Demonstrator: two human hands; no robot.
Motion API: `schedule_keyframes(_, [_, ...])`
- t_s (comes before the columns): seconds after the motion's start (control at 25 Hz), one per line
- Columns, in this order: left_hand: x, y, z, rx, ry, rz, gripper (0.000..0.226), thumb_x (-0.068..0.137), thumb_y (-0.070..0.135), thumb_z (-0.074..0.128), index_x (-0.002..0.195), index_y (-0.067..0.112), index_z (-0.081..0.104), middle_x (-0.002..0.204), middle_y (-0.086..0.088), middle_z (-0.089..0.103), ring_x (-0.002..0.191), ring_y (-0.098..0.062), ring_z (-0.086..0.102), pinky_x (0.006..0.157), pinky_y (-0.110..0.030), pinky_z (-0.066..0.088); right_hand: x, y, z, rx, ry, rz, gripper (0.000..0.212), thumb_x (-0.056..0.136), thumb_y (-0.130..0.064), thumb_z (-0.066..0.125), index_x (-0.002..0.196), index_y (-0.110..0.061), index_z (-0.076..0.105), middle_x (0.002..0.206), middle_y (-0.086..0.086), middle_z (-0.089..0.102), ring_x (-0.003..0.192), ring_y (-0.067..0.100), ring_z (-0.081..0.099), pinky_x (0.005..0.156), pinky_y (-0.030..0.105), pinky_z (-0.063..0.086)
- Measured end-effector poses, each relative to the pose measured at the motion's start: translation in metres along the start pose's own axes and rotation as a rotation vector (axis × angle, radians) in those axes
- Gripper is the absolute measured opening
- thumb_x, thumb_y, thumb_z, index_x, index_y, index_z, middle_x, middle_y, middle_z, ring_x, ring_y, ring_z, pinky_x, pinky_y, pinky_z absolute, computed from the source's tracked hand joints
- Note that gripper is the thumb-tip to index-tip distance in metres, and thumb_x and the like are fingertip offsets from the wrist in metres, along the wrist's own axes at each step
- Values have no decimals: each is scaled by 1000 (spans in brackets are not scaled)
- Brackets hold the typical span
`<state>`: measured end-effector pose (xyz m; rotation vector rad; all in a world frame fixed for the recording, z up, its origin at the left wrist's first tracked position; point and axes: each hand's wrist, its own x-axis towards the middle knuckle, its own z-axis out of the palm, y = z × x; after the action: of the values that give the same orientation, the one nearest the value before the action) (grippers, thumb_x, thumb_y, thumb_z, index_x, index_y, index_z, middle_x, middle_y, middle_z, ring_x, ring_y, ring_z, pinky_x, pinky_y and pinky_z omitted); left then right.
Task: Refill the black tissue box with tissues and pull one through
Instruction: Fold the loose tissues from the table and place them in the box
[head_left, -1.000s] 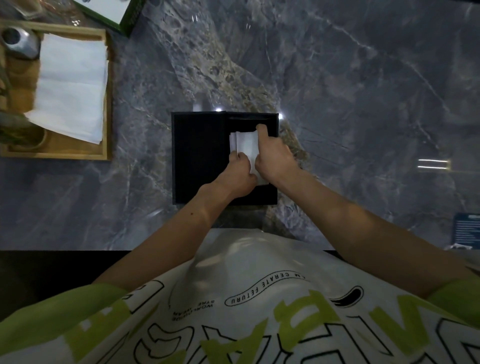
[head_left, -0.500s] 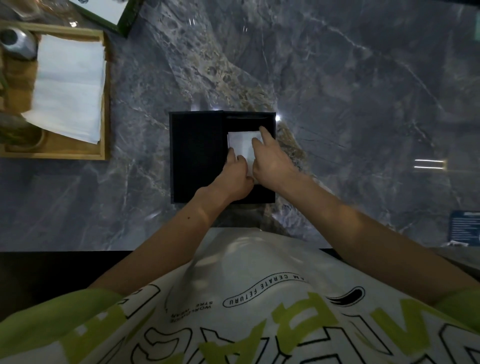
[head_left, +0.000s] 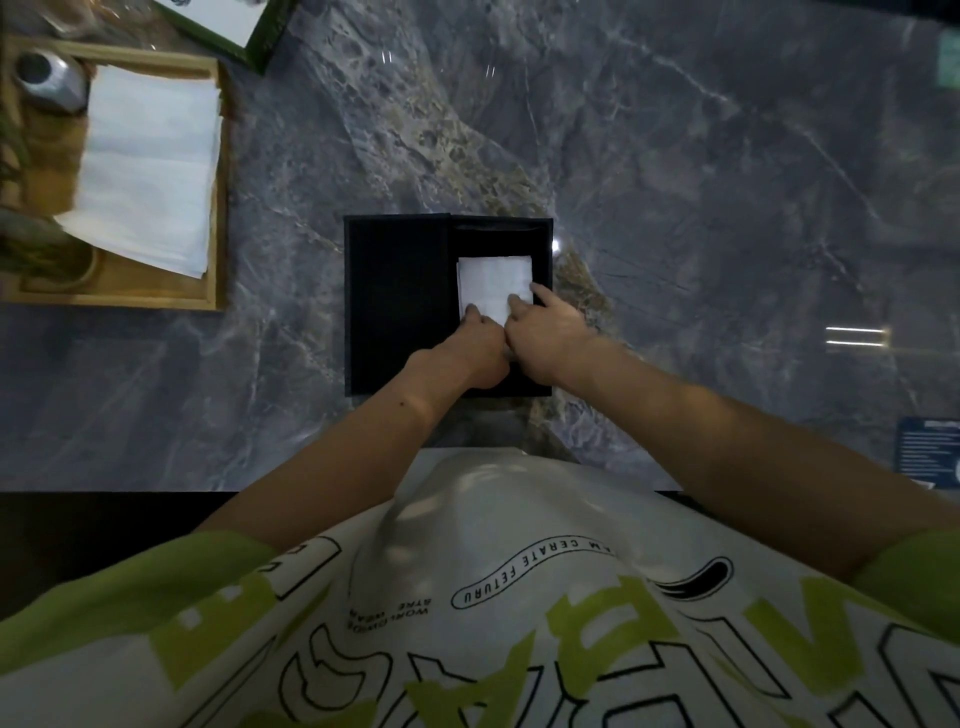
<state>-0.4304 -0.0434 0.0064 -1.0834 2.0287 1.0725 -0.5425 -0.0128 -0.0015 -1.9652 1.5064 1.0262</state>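
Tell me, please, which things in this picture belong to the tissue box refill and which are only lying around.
For the job:
- black rectangular tissue box, lying open
- folded white tissues inside it
- left hand and right hand, pressing on them
- white tissue stack in the wooden tray, possibly spare

Lying about:
- silver metal container
- green-edged box
- blue card

left hand (head_left: 475, 349) and right hand (head_left: 546, 338) side by side, fingers extended, arms outstretched

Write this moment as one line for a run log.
stage: loading | tissues: inside open black tissue box | left hand, right hand: pressing tissues down | pull-through: not done
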Motion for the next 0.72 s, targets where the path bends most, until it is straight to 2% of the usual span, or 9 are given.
schedule_keyframes(0.04, [3,0,2,133,-17,60,43,98,15,39,139,1,40,151,-21,30,140,-36,31,115,-42,26,-2,0,0,-15,-2,0,37,96,-26,46,132,-26,54,149,16,39,146,19,21,122,44,0])
schedule_keyframes(0.12, [3,3,3,124,-18,80,44,100,15,34,141,2,39,153,-19,30,142,-38,26,117,-42,21,-5,-2,4,-26,10,-9,36,97,-25,45,130,-29,56,152,19,35,145,18,25,122,43,-2])
schedule_keyframes(0.24, [-2,7,-2,62,-27,48,45,102,8,28,146,-1,30,154,-23,26,146,-40,10,119,-41,7,-3,0,6,76,109,2,30,94,-24,48,120,-22,62,138,14,50,133,17,41,122,38,3])
schedule_keyframes(0.32, [-2,0,4,18,57,78,45,100,7,33,143,-5,30,154,-25,23,146,-39,13,118,-39,12,-4,1,10,168,211,11,31,92,-22,50,120,-11,60,133,13,53,130,21,44,121,35,10])
schedule_keyframes(0.44, [-4,-13,20,-98,121,100,47,95,6,43,140,-5,32,158,-25,5,144,-39,22,114,-38,26,-10,1,14,382,288,46,34,89,-9,51,121,2,54,143,21,43,132,33,42,114,37,25])
schedule_keyframes(0.52, [-8,-17,32,-177,167,138,40,93,4,44,132,-4,38,155,-25,13,139,-40,30,108,-38,32,-23,0,20,494,337,73,41,87,-1,49,127,7,50,147,24,38,132,38,42,110,40,33])
schedule_keyframes(0.6, [-17,-19,40,-206,225,194,37,92,4,44,127,-4,41,146,-22,30,128,-40,41,100,-37,38,-39,-4,25,584,380,99,53,87,2,47,139,9,39,153,23,31,139,36,35,114,38,30])
schedule_keyframes(0.72, [-36,-28,47,-265,369,266,54,95,11,46,146,2,31,149,-16,33,135,-31,37,109,-33,33,-52,-13,30,649,458,125,61,91,-4,48,149,1,27,157,18,25,144,31,27,116,34,24])
